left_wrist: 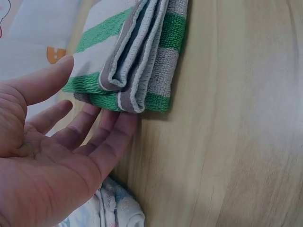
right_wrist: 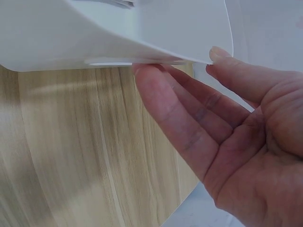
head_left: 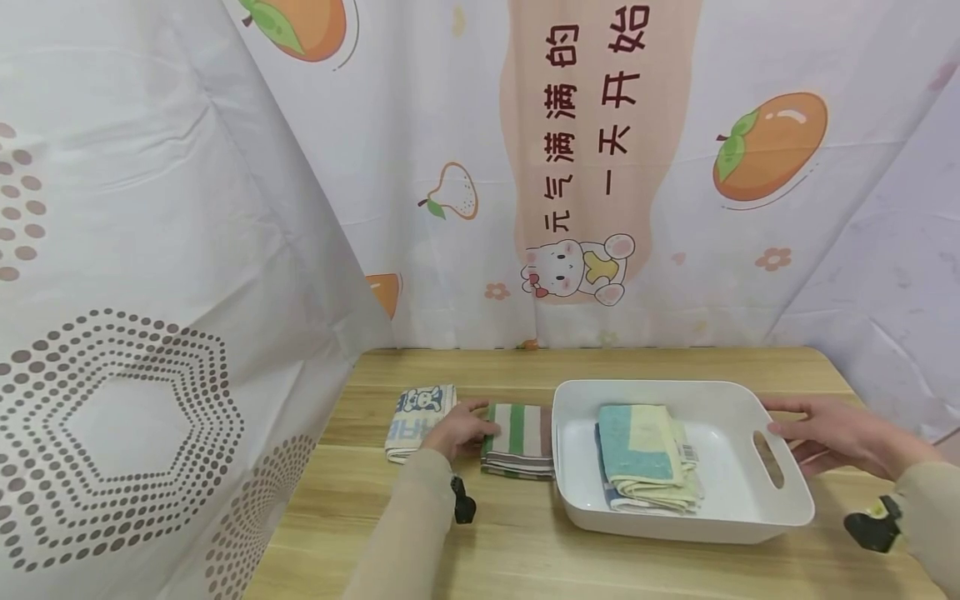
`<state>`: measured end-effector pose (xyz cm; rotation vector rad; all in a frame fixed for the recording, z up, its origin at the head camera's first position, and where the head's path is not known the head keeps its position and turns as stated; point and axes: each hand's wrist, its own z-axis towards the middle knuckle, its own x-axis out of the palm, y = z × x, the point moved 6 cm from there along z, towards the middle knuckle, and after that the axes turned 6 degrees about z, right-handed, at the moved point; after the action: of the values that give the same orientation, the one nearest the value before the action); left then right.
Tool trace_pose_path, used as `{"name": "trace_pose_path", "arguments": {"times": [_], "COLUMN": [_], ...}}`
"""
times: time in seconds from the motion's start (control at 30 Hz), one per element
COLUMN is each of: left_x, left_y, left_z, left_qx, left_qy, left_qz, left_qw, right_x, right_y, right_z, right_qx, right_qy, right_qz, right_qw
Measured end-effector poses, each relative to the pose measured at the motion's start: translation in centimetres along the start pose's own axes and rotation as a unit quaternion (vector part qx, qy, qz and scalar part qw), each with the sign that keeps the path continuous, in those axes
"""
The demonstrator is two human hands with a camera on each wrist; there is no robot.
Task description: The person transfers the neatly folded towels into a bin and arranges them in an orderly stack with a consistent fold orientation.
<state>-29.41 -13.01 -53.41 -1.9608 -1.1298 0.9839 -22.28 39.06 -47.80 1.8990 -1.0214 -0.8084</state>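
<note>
Two-handed, working over a wooden bench in pale sleeves. Reaching with the left hand to the left end of a striped cloth, lying folded on the bench right beside the left wall of a white bin. Holding the left fingers loosely apart, touching the folded end with the tips, and pointing the thumb toward the cloth's other side. Showing green, white and brown-gray stripes on that cloth. Seeing a bear cloth lying folded just left of the left hand, with a blue picture and letters on it.

Touching the right end of the bin with the right hand, near the handle hole. Putting the thumb at the rim and bending the right fingers a little against the outside wall; not being able to tell about any tight pinching. Looking into the bin and seeing a blue-and-yellow cloth lying folded on top of more folded cloth. Facing a white curtain with orange fruit and dark red letters. Seeing a sheet with brown dots hanging on the left.
</note>
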Motion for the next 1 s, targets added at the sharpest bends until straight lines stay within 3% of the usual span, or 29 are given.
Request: {"name": "trace_pose_path", "arguments": {"times": [0.4, 0.63, 0.87, 1.0], "left_x": [0.61, 0.70, 1.03, 1.00], "left_y": [-0.86, -0.15, -0.66, -0.66], "left_z": [-0.10, -0.22, -0.67, -0.84], "left_qx": [0.023, 0.033, 0.063, 0.061], "left_qy": [0.002, 0.023, 0.066, 0.082], "left_qz": [0.013, -0.005, 0.003, -0.030], "left_qw": [0.9997, 0.9992, 0.9958, 0.9943], "right_x": [-0.05, 0.18, 0.12, 0.10], "right_y": [0.18, 0.23, 0.11, 0.12], "right_z": [-0.08, -0.08, -0.11, 0.02], "right_qx": [-0.001, 0.001, -0.001, -0.001], "right_qy": [0.003, 0.000, -0.002, 0.000], "right_qz": [0.001, -0.001, -0.004, 0.002], "right_qw": [1.0000, 1.0000, 1.0000, 1.0000]}}
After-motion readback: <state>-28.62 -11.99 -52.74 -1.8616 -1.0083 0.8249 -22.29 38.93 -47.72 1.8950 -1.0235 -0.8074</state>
